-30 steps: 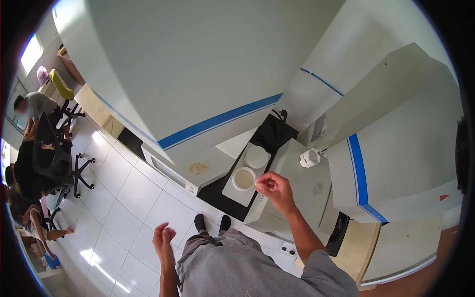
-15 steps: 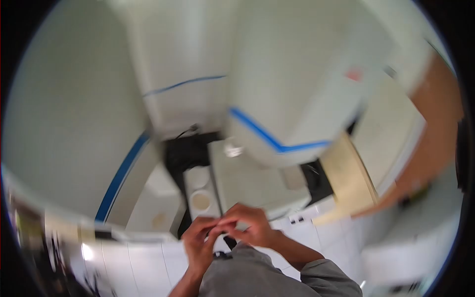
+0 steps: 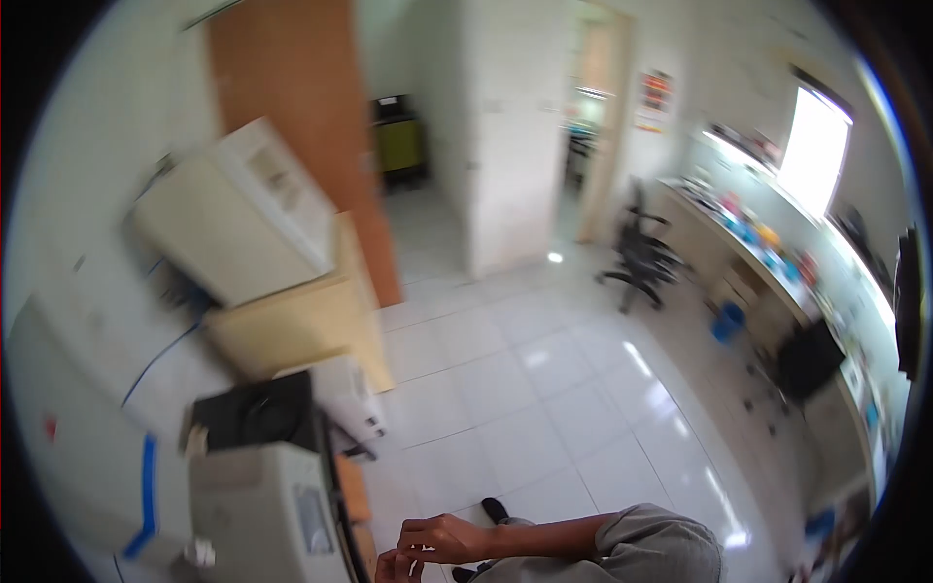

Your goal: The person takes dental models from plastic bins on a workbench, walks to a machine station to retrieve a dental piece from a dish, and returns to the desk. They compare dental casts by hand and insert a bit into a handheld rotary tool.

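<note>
My right hand [image 3: 443, 537] is at the bottom, its fingers curled in a pinch. Just below and left of it, my left hand [image 3: 397, 565] is partly cut off by the frame edge, its fingers bent and close to those of the right. Anything between the fingertips is too small to make out. Nearest to both hands is a grey machine [image 3: 248, 505] with a small dark panel, at the lower left. A small white object [image 3: 200, 553] lies at its left side.
A beige machine [image 3: 238, 214] rests on a wooden table [image 3: 292, 325]. White tiled floor [image 3: 505, 389] spans the middle. Office chairs [image 3: 641, 255], a blue bin [image 3: 727, 322] and a long cluttered bench [image 3: 748, 243] line the right. A brown door [image 3: 292, 78] stands behind.
The view has swung round to the right, from the two white round containers to the room. My hands, apart at first, have come together at the fingertips.
</note>
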Available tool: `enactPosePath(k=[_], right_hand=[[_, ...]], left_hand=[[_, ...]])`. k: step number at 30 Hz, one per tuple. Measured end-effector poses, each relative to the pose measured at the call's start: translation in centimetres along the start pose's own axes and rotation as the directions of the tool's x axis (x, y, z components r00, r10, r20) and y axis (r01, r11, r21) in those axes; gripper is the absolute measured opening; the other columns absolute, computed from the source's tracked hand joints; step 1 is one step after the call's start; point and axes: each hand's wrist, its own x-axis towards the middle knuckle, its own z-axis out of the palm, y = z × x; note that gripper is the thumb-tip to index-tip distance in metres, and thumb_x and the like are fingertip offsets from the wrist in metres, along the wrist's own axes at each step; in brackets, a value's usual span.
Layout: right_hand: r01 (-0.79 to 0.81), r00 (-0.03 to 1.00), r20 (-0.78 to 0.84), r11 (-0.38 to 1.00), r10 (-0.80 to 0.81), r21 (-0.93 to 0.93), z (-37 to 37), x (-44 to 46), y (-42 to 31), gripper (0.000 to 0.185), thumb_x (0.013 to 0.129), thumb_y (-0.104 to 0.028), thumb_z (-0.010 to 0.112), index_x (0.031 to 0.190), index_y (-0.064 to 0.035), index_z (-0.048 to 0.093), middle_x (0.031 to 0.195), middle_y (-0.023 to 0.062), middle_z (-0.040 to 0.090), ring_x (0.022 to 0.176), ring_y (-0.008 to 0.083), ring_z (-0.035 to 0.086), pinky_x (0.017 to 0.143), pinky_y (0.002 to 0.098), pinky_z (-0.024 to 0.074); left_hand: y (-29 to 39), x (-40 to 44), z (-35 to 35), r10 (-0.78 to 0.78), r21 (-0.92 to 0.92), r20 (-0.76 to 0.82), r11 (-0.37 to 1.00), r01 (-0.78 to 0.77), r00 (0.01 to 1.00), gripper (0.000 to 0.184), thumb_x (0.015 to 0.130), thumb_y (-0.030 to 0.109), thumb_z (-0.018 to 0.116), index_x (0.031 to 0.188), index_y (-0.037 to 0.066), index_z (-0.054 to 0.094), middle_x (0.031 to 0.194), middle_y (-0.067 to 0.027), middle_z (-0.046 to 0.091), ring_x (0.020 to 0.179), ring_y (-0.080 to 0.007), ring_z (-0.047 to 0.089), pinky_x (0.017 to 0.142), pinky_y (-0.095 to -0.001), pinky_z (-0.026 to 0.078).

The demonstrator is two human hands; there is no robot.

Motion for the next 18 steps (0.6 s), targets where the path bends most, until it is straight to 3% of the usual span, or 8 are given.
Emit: enactPosePath(k=[6, 8, 9, 10, 12, 14, 16, 18], right_hand=[[-0.297, 0.864, -0.407, 0.953, 0.298, 0.068, -11.8, -11.1, 2.8, 0.013, 0.092, -0.015, 0.062, 0.095, -0.0024, 0.061, 0.092, 0.0075, 0.062, 0.076, 0.0226, 0.066, 0.068, 0.0335, 0.0555], [-0.408, 0.724, -0.561, 0.905, 0.401, 0.121, -16.0, -15.5, 3.9, 0.012, 0.091, -0.013, 0.063, 0.096, -0.0023, 0.061, 0.091, 0.0076, 0.063, 0.077, 0.0224, 0.066, 0.068, 0.0324, 0.0552], [-0.428, 0.666, -0.632, 0.897, 0.395, 0.11, -18.3, -18.1, 4.2, 0.011, 0.091, -0.012, 0.064, 0.097, -0.0035, 0.063, 0.092, 0.0071, 0.065, 0.077, 0.0221, 0.066, 0.067, 0.0317, 0.055], [-0.447, 0.633, -0.659, 0.886, 0.407, 0.118, -20.2, -20.7, 4.1, 0.011, 0.091, -0.012, 0.064, 0.097, -0.0035, 0.063, 0.092, 0.0071, 0.065, 0.077, 0.0221, 0.066, 0.067, 0.0317, 0.055], [-0.543, 0.469, -0.758, 0.824, 0.454, 0.158, -24.4, -25.4, 3.7, 0.01, 0.089, -0.011, 0.066, 0.098, -0.0057, 0.065, 0.094, 0.0064, 0.065, 0.077, 0.0218, 0.067, 0.066, 0.0316, 0.055], [-0.574, 0.382, -0.824, 0.806, 0.419, 0.144, -27.5, -30.0, 4.4, 0.012, 0.091, -0.017, 0.063, 0.097, -0.0066, 0.065, 0.096, 0.0077, 0.065, 0.074, 0.0257, 0.067, 0.066, 0.0345, 0.055], [-0.708, 0.272, -0.867, 0.697, 0.417, 0.113, -30.5, -33.9, 3.9, 0.013, 0.091, -0.018, 0.063, 0.097, -0.0074, 0.066, 0.095, 0.0077, 0.065, 0.075, 0.0259, 0.068, 0.065, 0.0347, 0.0547], [-0.737, 0.194, -0.897, 0.663, 0.398, 0.134, -32.4, -37.3, 3.9, 0.013, 0.09, -0.02, 0.064, 0.097, -0.0087, 0.068, 0.093, 0.0077, 0.066, 0.074, 0.0265, 0.067, 0.064, 0.0347, 0.0544]], left_hand=[[-4.6, 4.6, 16.0, -0.103, 0.231, 0.425, 0.973, 0.003, 0.899, 0.024, 0.096, 0.02, 0.063, 0.112, 0.001, 0.06, 0.107, -0.0082, 0.065, 0.098, -0.0171, 0.063, 0.085, -0.0313, 0.053], [-8.1, 5.8, 21.7, -0.172, 0.381, 0.541, 0.923, -0.058, 0.823, 0.025, 0.096, 0.018, 0.062, 0.113, -0.001, 0.06, 0.109, -0.0075, 0.064, 0.097, -0.0141, 0.062, 0.085, -0.0283, 0.053], [-10.0, 5.9, 25.3, -0.239, 0.415, 0.549, 0.91, -0.013, 0.801, 0.036, 0.092, 0.022, 0.067, 0.119, -0.001, 0.057, 0.109, -0.0124, 0.064, 0.098, -0.0229, 0.063, 0.088, -0.0341, 0.052], [-11.7, 5.4, 28.3, -0.268, 0.43, 0.571, 0.903, -0.004, 0.776, 0.036, 0.092, 0.022, 0.067, 0.119, -0.001, 0.057, 0.109, -0.0124, 0.064, 0.098, -0.0229, 0.063, 0.088, -0.0341, 0.052], [-14.1, 3.7, 36.3, -0.281, 0.409, 0.638, 0.912, -0.006, 0.717, 0.013, 0.092, 0.01, 0.064, 0.097, -0.001, 0.06, 0.091, -0.0068, 0.066, 0.082, -0.0132, 0.063, 0.077, -0.0279, 0.053], [-17.3, 2.9, 42.3, -0.365, 0.459, 0.655, 0.888, 0.036, 0.662, 0.012, 0.092, 0.009, 0.064, 0.098, -0.001, 0.059, 0.092, -0.0076, 0.067, 0.083, -0.0137, 0.064, 0.077, -0.0286, 0.054], [-20.3, 2.0, 47.0, -0.5, 0.476, 0.699, 0.859, 0.189, 0.511, 0.012, 0.093, 0.007, 0.062, 0.101, -0.001, 0.059, 0.093, -0.0085, 0.067, 0.083, -0.0148, 0.066, 0.077, -0.0294, 0.055], [-23.4, 1.5, 50.5, -0.571, 0.541, 0.721, 0.818, 0.196, 0.392, 0.01, 0.093, 0.005, 0.061, 0.102, 0.0, 0.058, 0.093, -0.009, 0.067, 0.087, -0.0158, 0.067, 0.081, -0.0312, 0.056]])
